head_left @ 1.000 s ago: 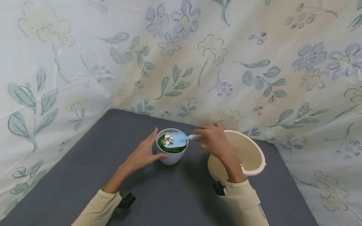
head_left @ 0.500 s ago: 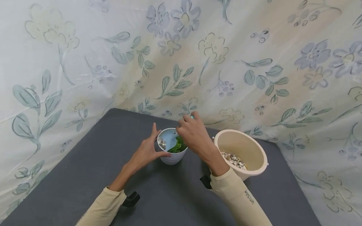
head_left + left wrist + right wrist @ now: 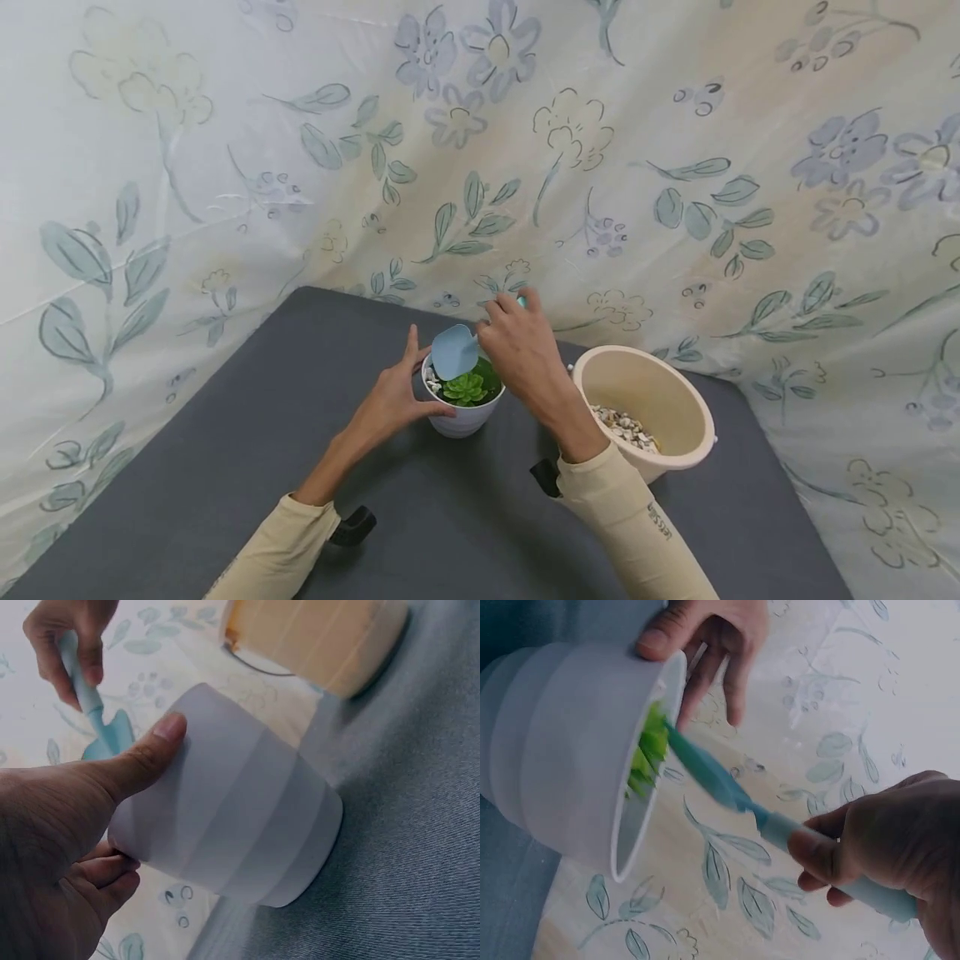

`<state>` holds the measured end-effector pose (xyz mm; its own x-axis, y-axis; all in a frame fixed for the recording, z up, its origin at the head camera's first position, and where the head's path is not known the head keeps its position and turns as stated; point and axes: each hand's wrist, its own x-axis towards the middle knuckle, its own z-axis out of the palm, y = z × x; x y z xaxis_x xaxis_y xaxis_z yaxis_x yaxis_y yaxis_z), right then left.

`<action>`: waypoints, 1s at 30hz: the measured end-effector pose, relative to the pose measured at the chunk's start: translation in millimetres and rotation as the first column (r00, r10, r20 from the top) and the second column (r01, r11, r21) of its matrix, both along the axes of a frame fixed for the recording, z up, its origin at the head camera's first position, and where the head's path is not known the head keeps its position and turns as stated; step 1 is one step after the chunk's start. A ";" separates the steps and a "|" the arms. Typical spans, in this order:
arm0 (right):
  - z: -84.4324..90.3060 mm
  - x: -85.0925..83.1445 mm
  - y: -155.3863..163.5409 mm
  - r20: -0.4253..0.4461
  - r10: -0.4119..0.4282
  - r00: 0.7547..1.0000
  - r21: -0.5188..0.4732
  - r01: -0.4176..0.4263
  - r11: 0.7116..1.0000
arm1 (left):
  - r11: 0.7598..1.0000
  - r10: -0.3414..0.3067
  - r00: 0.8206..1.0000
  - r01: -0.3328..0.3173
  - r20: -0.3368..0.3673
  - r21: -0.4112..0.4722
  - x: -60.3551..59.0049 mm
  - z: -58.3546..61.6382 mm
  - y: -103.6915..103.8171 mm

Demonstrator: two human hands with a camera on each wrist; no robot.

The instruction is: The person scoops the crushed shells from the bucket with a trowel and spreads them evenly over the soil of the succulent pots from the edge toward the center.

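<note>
Head view: left hand [image 3: 395,400] wraps the left side of the one small white pot [image 3: 462,417], thumb on the near wall, fingers round the far side. Right hand [image 3: 522,350] sits just right of the pot, fingers curled on the handle of a light blue trowel [image 3: 454,351], blade tilted over the pot's far-left rim. The pot holds one green succulent [image 3: 467,388] plus a few pebbles [image 3: 432,384] at its left edge. One cream bucket [image 3: 678,417] stands to the right on the grey table [image 3: 225,467], pebbles in the bottom.

Left wrist view: thumb pressed on the pot's [image 3: 232,817] wall, the other fingers curled behind it.

Right wrist view: fingers pinch the trowel [image 3: 727,787] handle; the blade touches the pot's [image 3: 562,750] rim beside the leaves.
</note>
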<state>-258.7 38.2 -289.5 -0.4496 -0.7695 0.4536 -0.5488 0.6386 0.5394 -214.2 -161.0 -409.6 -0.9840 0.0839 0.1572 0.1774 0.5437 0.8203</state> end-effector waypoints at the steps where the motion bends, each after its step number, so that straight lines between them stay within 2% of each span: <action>1: -0.9 0.5 0.7 -0.008 -0.013 1.000 -0.004 0.013 1.000 | 1.000 -0.001 1.000 0.001 -0.004 -0.001 -0.9 0.6 0.0; 7: -1.7 7.4 13.2 -0.022 -0.092 0.995 -0.049 0.091 0.995 | 0.999 -0.048 0.999 0.048 -0.008 0.026 -9.3 1.6 -7.3; 13: 5.3 15.2 47.5 -0.014 -0.109 0.994 -0.159 0.106 0.982 | 0.997 -0.070 0.997 0.070 -0.008 0.015 -9.5 2.7 -12.6; 16: 8.5 22.5 75.3 -0.001 -0.141 0.990 -0.246 0.137 0.960 | 0.998 -0.059 0.997 0.058 -0.044 -0.017 -3.8 2.3 -8.0; 20: 10.6 31.1 123.0 -0.012 -0.164 0.986 -0.371 0.148 0.917 | 0.992 -0.039 0.995 0.027 -0.095 -0.124 6.3 3.4 0.7; 23: 12.7 38.7 160.3 -0.013 -0.211 0.977 -0.430 0.185 0.884 | 0.985 -0.054 0.992 0.034 -0.117 -0.171 6.1 6.8 -0.1; 28: 17.4 51.2 213.4 0.041 -0.316 0.948 -0.467 0.297 0.833 | 0.982 -0.178 0.983 0.174 -0.045 -0.068 -8.7 10.4 -7.8; 30: 17.8 53.2 228.2 0.047 -0.321 0.946 -0.454 0.306 0.837 | 0.982 -0.185 0.983 0.185 0.005 -0.031 -8.3 10.3 -8.5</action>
<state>-205.5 266.4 -271.7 -0.6127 -0.2985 0.7318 -0.2659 0.9498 0.1648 -222.5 -169.5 -399.3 -0.9513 0.2695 0.1500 0.2760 0.5267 0.8040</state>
